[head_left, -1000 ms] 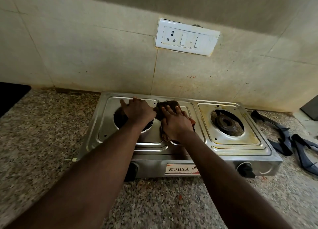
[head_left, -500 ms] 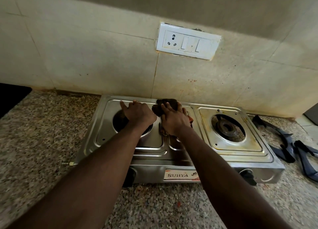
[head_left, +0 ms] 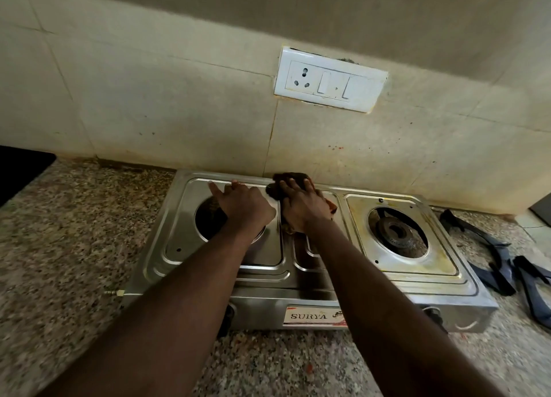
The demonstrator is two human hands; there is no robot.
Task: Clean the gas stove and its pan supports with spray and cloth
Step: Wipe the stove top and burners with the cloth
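Observation:
A steel two-burner gas stove (head_left: pixel 262 301) stands on the granite counter against the tiled wall. My left hand (head_left: pixel 241 204) rests flat on the stove top over the left burner opening, fingers spread toward the back rim. My right hand (head_left: pixel 304 207) presses a dark brown cloth (head_left: pixel 290 179) onto the middle strip of the stove, at its back edge by the wall. The right burner (head_left: pixel 398 232) lies bare, ringed by yellowish stains. Two dark pan supports (head_left: pixel 501 256) lie on the counter to the right of the stove. No spray bottle is in view.
A white socket and switch plate (head_left: pixel 329 82) is fixed on the wall above the stove. Speckled granite counter (head_left: pixel 65 241) stretches to the left and in front. A dark object (head_left: pixel 544 205) shows at the far right edge.
My right hand has pushed the cloth away from me, from the middle of the stove to its back edge. My left hand has stayed over the left burner.

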